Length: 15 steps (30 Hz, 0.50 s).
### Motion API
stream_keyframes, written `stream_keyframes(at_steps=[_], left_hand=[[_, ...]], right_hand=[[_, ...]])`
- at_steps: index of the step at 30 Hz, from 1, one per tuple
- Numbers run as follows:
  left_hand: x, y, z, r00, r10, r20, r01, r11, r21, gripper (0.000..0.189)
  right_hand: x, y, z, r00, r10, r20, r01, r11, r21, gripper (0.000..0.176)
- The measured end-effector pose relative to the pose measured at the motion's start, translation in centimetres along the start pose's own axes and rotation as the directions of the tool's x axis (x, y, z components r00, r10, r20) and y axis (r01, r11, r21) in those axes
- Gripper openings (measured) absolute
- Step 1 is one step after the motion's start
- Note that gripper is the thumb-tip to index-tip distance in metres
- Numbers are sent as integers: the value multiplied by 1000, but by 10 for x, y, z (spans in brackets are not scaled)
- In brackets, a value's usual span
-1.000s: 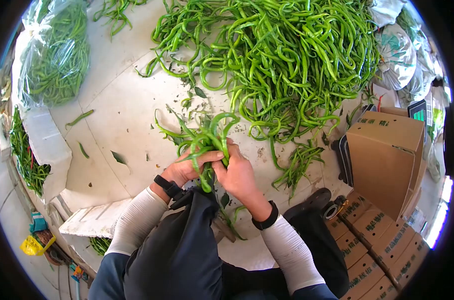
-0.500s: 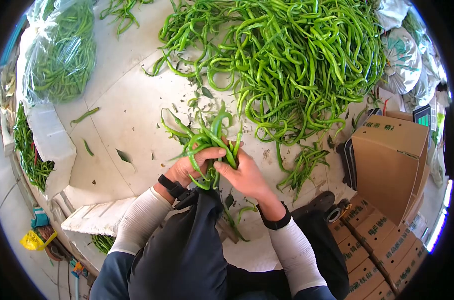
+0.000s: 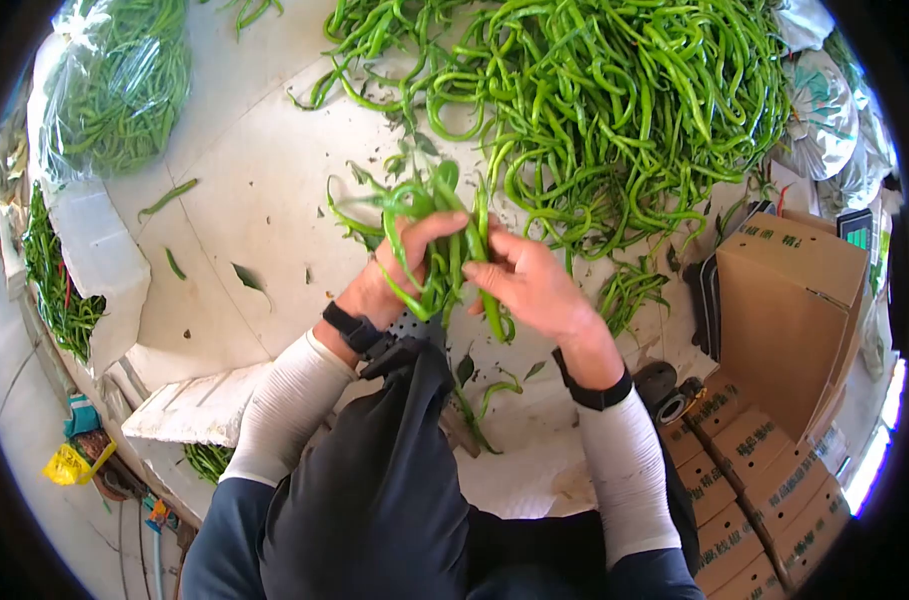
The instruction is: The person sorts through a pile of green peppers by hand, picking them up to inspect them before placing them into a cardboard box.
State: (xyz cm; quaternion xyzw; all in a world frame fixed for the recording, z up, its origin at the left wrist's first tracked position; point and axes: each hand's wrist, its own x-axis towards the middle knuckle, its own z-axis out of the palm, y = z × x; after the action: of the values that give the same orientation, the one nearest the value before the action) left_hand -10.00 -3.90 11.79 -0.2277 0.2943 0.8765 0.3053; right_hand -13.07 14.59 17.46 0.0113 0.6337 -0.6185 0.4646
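My left hand point(image 3: 378, 287) is closed round a loose bunch of long green chili peppers point(image 3: 438, 272), its thumb lying across them. Curled ends of the bunch stick out beyond the fingers. My right hand point(image 3: 542, 288) pinches the right side of the same bunch, thumb and fingers on one or more long peppers point(image 3: 481, 240); the exact number is hidden. Just beyond both hands, a large heap of green chili peppers point(image 3: 624, 110) covers the pale floor. A smaller clump of peppers point(image 3: 631, 295) lies right of my right hand.
At the upper left stands a clear plastic bag point(image 3: 119, 105) of peppers. A white foam box point(image 3: 109, 270) with peppers is below it. An upright cardboard box point(image 3: 784, 300) and several flat printed cartons point(image 3: 754, 480) are on the right. Loose leaves point(image 3: 247, 278) dot the floor.
Both hands have moved away from my body with the peppers. My right hand has shifted right, a little apart from my left, its fingers now on peppers at the bunch's right side.
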Motion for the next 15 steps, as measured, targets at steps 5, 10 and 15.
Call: stream_keyframes(at_steps=[5,10,15], left_hand=[[10,11,1,997,78,10,-77,996,-38,33],[7,26,29,989,146,33,-144,989,-43,27],[12,26,27,994,111,2,-111,991,71,27]], right_hand=[[11,-10,-24,994,101,-30,-91,967,237,21],[15,-18,-39,993,104,-48,-95,983,159,22],[21,-15,-38,974,202,-104,-168,948,269,24]])
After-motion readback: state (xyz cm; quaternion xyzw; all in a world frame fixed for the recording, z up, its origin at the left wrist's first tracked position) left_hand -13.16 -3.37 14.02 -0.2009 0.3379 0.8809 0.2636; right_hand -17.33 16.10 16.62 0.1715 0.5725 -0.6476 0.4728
